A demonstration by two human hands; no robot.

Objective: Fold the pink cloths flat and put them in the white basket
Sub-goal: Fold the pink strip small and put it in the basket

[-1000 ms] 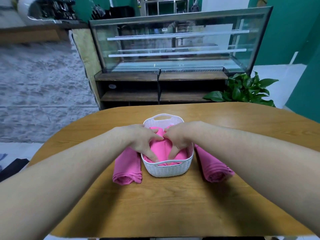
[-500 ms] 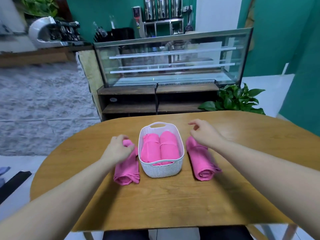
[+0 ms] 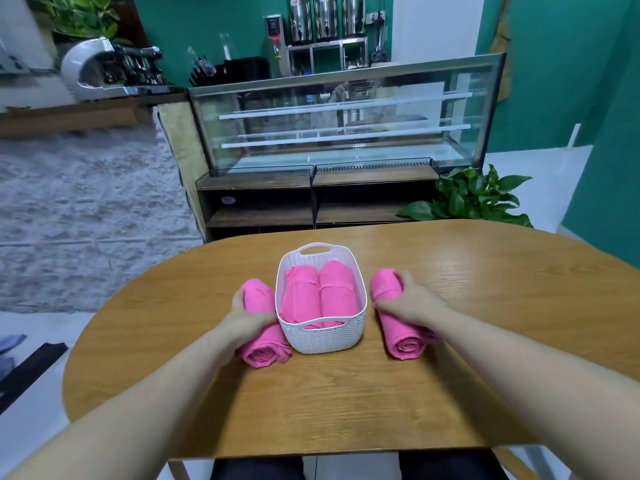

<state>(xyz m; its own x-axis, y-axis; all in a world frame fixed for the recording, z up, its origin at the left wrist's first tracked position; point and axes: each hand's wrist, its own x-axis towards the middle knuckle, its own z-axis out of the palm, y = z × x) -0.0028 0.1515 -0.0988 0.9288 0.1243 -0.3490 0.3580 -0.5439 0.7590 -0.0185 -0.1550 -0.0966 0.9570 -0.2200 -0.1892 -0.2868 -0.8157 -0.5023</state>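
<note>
Pink rolls (image 3: 265, 344) (image 3: 401, 337) lie lengthwise beside basket (image 3: 322, 337); left hand (image 3: 249, 317) and right hand (image 3: 408, 299) each grip one.

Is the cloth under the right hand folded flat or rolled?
Rolled: the cloth shows a spiral end, lying beside the basket.

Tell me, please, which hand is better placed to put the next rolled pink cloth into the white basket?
Neither clearly: the left hand grips one rolled pink cloth, the right hand the other rolled pink cloth, each beside the white woven plastic basket.
</note>
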